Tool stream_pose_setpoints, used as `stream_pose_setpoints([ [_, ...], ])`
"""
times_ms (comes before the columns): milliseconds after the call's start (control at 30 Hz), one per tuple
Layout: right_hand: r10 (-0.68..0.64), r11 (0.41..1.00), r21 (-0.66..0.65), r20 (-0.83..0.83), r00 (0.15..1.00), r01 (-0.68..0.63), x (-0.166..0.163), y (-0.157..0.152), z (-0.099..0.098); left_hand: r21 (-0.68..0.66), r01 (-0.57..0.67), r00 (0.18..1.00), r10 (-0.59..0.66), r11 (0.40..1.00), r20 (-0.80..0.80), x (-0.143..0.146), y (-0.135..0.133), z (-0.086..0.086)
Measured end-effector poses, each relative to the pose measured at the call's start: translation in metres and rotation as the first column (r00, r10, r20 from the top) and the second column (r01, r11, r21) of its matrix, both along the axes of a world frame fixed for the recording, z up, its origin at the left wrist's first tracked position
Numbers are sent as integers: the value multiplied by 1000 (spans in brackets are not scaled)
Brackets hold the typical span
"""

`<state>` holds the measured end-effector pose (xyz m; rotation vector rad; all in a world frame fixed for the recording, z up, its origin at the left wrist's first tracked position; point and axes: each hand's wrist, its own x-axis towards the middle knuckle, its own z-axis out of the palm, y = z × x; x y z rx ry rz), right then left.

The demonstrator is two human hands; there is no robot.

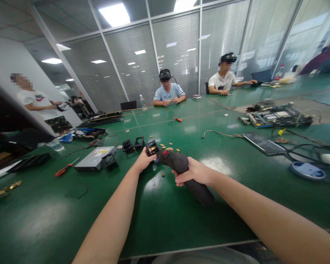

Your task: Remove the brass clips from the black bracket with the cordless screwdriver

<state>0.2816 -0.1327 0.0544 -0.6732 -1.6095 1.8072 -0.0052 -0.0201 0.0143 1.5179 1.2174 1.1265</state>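
Observation:
My right hand [194,172] is wrapped round the grip of a black cordless screwdriver [176,161] with a red mark on its body. Its front end points left, up against a small black housing [151,145] with brass-coloured parts inside. The fingers of my left hand [144,160] hold that housing on its near side. The tool's tip is hidden, so I cannot tell whether it touches a screw. Several small brass pieces [169,149] lie just beyond the tool. Two more black housings [128,146] sit to the left of my left hand.
Left of me lie a silver disc drive [95,158], a black frame [110,161] and an orange-handled screwdriver [63,169]. A phone [264,143], cables, a blue round object [307,171] and circuit boards [277,115] occupy the right. Across the green table [181,220] two people sit.

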Motion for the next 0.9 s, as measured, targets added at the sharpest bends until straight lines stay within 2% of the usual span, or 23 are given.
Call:
stream_pose_setpoints([
  [633,-5,1000,-13,-20,1000,5,0,0,-1,21,9,1000,-10,1000,11,1,1,-2],
  [900,-26,997,-71,-43,999,23,1,-1,2,7,10,1000,-10,1000,8,-5,7,-8],
])
